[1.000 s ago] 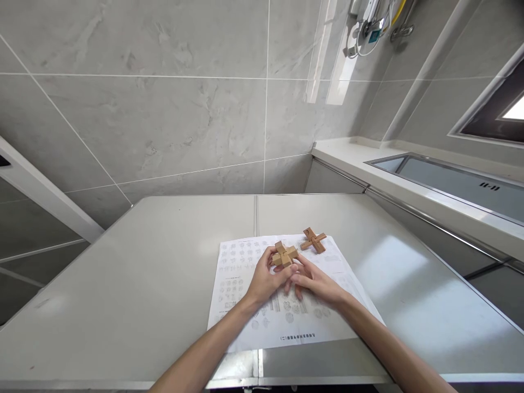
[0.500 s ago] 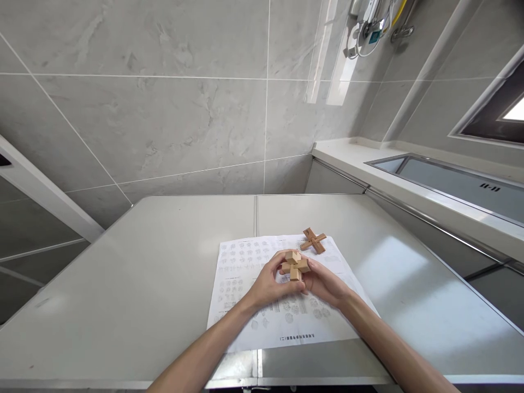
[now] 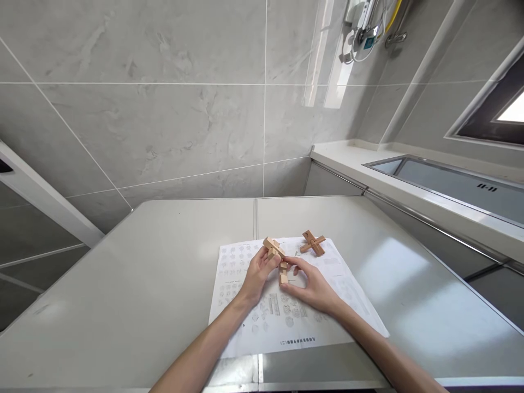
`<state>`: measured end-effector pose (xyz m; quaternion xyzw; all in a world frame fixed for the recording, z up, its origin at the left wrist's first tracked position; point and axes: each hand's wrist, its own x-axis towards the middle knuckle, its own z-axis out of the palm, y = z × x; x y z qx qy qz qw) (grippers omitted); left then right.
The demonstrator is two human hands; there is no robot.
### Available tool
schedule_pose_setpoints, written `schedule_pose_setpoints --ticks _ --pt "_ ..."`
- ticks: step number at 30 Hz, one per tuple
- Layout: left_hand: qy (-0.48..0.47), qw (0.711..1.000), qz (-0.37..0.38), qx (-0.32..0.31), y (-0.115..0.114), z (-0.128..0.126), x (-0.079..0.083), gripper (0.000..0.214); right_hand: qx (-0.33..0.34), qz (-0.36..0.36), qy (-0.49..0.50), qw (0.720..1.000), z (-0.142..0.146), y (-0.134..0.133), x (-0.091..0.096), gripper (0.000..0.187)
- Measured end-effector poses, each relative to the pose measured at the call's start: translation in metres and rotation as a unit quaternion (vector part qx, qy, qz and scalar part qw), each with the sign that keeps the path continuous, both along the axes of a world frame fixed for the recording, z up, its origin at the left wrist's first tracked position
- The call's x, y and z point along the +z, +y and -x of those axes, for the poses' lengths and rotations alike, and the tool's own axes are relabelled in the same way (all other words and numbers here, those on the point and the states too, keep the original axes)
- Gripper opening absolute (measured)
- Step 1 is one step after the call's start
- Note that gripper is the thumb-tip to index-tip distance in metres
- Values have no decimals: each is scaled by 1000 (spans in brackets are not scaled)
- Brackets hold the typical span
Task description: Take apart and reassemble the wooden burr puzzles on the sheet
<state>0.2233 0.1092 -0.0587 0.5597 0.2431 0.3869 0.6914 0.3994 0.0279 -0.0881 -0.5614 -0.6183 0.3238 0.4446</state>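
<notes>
My left hand is closed on a pale wooden interlocking puzzle, tilted above the printed sheet. Between the thumb and fingers of my right hand is a notched wooden stick, its upper end against the puzzle. Whether the stick is fully free of the other pieces, I cannot tell. Fingers cover part of the puzzle. Beyond my right hand, a darker brown cross-shaped wooden puzzle lies at the sheet's far right edge.
The paper sheet with printed diagrams lies under my hands on a pale table with a centre seam. A counter with a sink runs along the right. Behind the table stands a grey tiled wall.
The pale puzzle has moved left and tipped over. My right hand has shifted from cupping its side to pinching the notched stick, which now points down toward me.
</notes>
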Motion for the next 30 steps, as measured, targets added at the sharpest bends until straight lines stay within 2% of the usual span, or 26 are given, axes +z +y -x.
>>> schedule_pose_setpoints --ticks 3,13,17,21,30 --pt "10 1000 -6 -5 -2 -2 -1 47 -10 -28 -42 999 0 1 -6 60" --pt "28 999 -25 13 0 -2 -1 44 -16 -44 -95 994 -1 5 -11 52" --pt "27 999 -33 -4 0 -3 0 45 -31 -49 -47 997 -2 6 -7 45" --pt "42 997 -64 -22 0 -2 1 43 -47 -24 29 998 -4 6 2 37" --pt "106 986 -119 -52 -3 -3 -2 49 23 7 140 990 -7 6 9 41"
